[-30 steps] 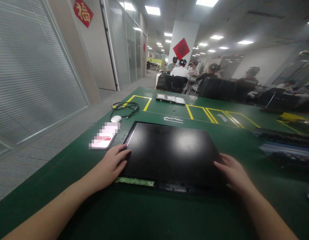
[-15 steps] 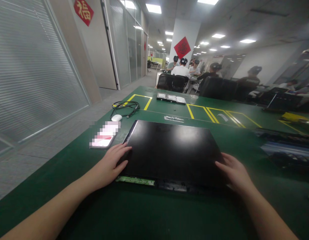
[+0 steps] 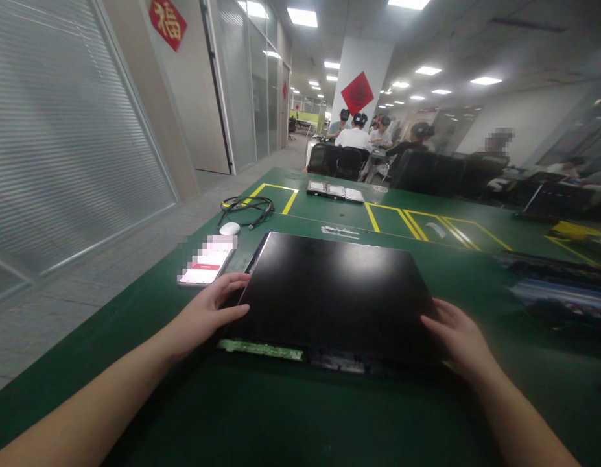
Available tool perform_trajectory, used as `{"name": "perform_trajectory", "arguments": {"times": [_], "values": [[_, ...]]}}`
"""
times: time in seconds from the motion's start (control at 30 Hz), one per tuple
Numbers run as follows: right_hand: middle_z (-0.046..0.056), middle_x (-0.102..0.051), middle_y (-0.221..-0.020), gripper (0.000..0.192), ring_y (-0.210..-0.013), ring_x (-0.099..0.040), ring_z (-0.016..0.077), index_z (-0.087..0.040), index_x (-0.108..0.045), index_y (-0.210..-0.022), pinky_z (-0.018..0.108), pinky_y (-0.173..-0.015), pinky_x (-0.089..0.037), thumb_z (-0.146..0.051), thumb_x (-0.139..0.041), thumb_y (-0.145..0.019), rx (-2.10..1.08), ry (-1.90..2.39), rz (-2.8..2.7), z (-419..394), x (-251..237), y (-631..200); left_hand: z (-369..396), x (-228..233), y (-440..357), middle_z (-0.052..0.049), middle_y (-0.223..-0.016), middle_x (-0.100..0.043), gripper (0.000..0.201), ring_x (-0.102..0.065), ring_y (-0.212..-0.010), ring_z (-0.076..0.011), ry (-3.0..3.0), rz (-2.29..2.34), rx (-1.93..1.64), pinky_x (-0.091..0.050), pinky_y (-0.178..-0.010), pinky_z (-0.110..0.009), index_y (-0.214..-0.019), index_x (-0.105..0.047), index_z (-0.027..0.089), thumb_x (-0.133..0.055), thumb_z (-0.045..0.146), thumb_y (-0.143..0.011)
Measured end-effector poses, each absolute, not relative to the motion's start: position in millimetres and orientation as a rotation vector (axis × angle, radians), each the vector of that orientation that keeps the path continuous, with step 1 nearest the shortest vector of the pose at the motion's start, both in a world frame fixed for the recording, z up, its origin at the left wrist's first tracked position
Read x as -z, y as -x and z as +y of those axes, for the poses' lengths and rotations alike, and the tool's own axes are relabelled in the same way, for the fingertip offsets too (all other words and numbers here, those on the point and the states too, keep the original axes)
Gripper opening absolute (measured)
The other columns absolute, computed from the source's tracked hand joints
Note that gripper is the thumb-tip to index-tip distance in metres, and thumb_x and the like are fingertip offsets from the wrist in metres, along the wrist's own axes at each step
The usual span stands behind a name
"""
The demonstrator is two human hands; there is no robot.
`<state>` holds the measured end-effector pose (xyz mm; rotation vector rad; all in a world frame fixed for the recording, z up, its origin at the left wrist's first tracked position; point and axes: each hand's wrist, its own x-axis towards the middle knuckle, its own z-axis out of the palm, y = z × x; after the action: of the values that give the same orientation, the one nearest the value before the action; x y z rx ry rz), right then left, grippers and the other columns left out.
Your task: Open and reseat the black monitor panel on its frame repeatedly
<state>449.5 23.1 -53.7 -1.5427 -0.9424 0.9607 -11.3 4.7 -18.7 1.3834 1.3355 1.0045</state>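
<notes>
Left hand point(image 3: 206, 316) and right hand point(image 3: 456, 334) grip black panel point(image 3: 336, 298) at opposite edges, likely for balance. Phone point(image 3: 205, 266) beyond left hand.

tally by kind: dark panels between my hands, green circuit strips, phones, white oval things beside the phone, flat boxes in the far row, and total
Dark panel: 1
Green circuit strip: 1
Phone: 1
White oval thing: 1
Flat boxes: 3
Total: 7
</notes>
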Motion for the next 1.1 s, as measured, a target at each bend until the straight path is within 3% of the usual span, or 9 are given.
{"name": "perform_trajectory", "arguments": {"times": [0.2,0.53,0.9,1.1], "values": [[0.006,-0.078,-0.110,0.043,-0.109,-0.070,0.0315,-0.029,-0.064,-0.105,0.044,-0.089,-0.061,-0.028,-0.079,-0.064,-0.927,1.567,-0.986,23,54,-450,2,13,6,-0.009,-0.132,-0.070,0.053,-0.063,-0.123,-0.0355,-1.089,1.251,-1.137,-0.051,-0.100,-0.051,-0.105,-0.059,0.027,-0.087,0.038,-0.062],[0.004,-0.076,-0.113,0.044,-0.114,-0.068,0.0282,-0.028,-0.062,-0.105,0.044,-0.103,-0.053,-0.025,-0.081,-0.065,-1.023,1.552,-0.907,23,50,-445,3,15,4,-0.006,-0.125,-0.073,0.046,-0.066,-0.118,-0.0334,-0.991,1.189,-1.204,-0.052,-0.099,-0.051,-0.095,-0.055,0.027,-0.087,0.029,-0.061],[0.007,-0.076,-0.113,0.043,-0.111,-0.069,0.0292,-0.027,-0.061,-0.105,0.046,-0.104,-0.052,-0.026,-0.079,-0.066,-0.998,1.573,-0.959,25,51,-443,1,14,0,-0.009,-0.129,-0.070,0.047,-0.064,-0.121,-0.0351,-1.127,1.247,-1.145,-0.051,-0.098,-0.051,-0.098,-0.055,0.026,-0.085,0.038,-0.064],[0.007,-0.077,-0.111,0.042,-0.109,-0.070,0.0299,-0.028,-0.063,-0.103,0.045,-0.098,-0.057,-0.027,-0.082,-0.065,-1.007,1.572,-0.964,25,51,-445,4,23,9,-0.010,-0.133,-0.065,0.041,-0.047,-0.137,-0.0368,-1.431,1.405,-0.995,-0.036,-0.111,-0.056,-0.104,-0.060,0.026,-0.077,0.044,-0.072]]}}
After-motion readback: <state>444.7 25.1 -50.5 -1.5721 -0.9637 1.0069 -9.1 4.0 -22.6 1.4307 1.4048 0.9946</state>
